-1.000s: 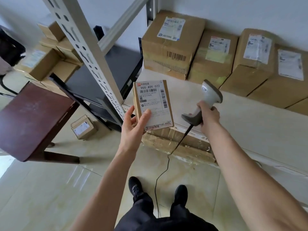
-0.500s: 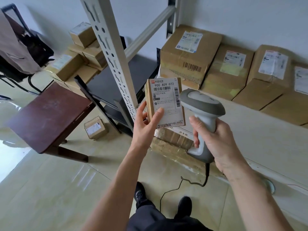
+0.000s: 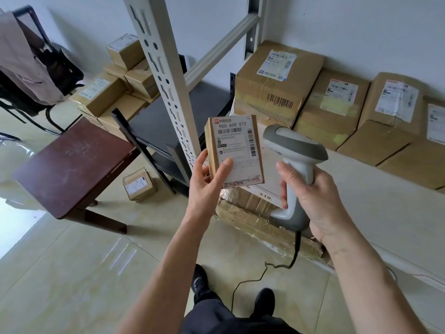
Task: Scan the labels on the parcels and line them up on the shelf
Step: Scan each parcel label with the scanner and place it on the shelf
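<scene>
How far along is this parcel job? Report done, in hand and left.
Done: four parcels stand in a row at the back of the shelf. In hand: the left hand holds a small parcel label-up while the right hand grips the scanner beside it. Left: shelve it, then the floor stack and a lone box.

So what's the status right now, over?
Left hand holds small parcel, label up. Right hand grips scanner beside it. Nothing between them.

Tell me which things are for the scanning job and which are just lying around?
For the job: small parcel in left hand; scanner in right hand; shelf; lined-up parcels.
Lying about: brown table; chair.
</scene>
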